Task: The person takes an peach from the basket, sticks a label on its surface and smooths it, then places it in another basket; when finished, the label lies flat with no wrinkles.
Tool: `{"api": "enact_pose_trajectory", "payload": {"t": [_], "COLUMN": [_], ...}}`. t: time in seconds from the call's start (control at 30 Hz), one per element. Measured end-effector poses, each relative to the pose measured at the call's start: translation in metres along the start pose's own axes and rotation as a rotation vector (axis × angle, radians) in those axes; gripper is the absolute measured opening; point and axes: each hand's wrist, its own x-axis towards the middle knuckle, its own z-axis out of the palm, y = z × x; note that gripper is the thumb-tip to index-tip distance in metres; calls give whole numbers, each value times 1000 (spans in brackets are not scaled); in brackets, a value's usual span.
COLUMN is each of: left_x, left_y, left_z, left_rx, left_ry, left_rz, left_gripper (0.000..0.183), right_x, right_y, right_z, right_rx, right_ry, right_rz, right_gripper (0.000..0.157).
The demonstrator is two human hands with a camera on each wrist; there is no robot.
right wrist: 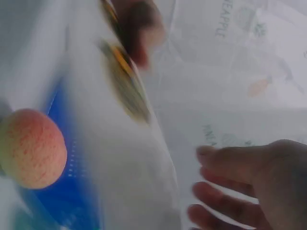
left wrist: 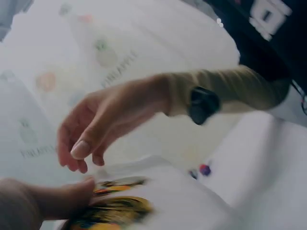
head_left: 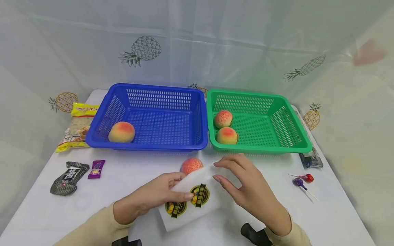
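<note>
- Principal risk: the white printed bag [head_left: 205, 205] is gripped on one side only; a loosened pinch would probably let it twist or slip.
- Secondary risk: the speckled peach [head_left: 191, 165], between the bag and the near wall of the blue basket [head_left: 163, 128], looks round enough to roll if the bag nudges it.
- Bag position: near side of the blue basket, toward its right end; contact with the counter [head_left: 332, 218] cannot be told.
- Left hand [head_left: 157, 193]: clamped on the bag, thumb across the printed face, other fingers behind.
- Right hand [head_left: 249, 184]: nearer than the blue basket's right end; thumb and fingers apart, just beside the bag's upper edge, holding nothing.
</note>
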Motion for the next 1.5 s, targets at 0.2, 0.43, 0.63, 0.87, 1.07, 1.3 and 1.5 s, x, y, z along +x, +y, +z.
{"api": "enact_pose_trajectory", "payload": {"t": [0.2,0.43,0.63,0.87,1.07,1.3,1.5], "left_x": [5,10,7,3,4,6,4], "left_y": [31,41,45,49,49,41,8], "left_z": [5,8,11,10,9,9,1], "left_rx": [-31,-138,-143,-87,-108,-88,-4], "left_ry": [136,119,66,140,109,120,24], "left_rz": [64,121,173,185,193,137,79], "left_gripper": [49,46,49,44,43,44,44], "right_x": [6,8,9,8,9,10,8], "right_y": [-17,-20,-20,-18,-15,-13,-5], "right_z": [4,6,5,-1,-4,-7,-16], "right_rx": [13,-5,36,89,62,-11,-10], "right_ry": [133,124,183,200,228,368,426], "right_rz": [-139,-148,-170,-215,-301,-343,-170], "right_gripper": [24,33,28,30,22,17,16]}}
